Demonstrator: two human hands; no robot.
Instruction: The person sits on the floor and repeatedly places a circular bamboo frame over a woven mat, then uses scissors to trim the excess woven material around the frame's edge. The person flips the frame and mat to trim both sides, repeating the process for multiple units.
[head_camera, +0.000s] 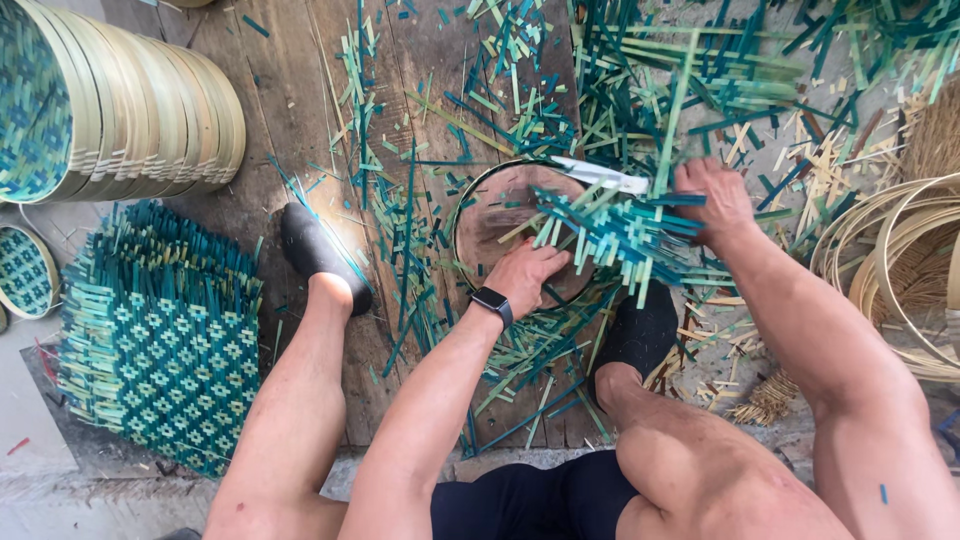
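My left hand (527, 272), with a dark watch on its wrist, presses on the woven green and pale bamboo mat (612, 232) that lies over a round bamboo hoop frame (500, 210) on the wooden floor. My right hand (712, 196) is closed around the handle of a broad knife (603, 177), whose blade lies across the hoop's far rim among the mat's loose strip ends. My two feet in black shoes sit left and right of the hoop.
A stack of finished round woven trays (120, 110) leans at top left. A pile of flat woven mats (160, 340) lies at left. Bare bamboo hoops (900, 260) stand at right. Cut green and pale strips (640, 70) litter the boards.
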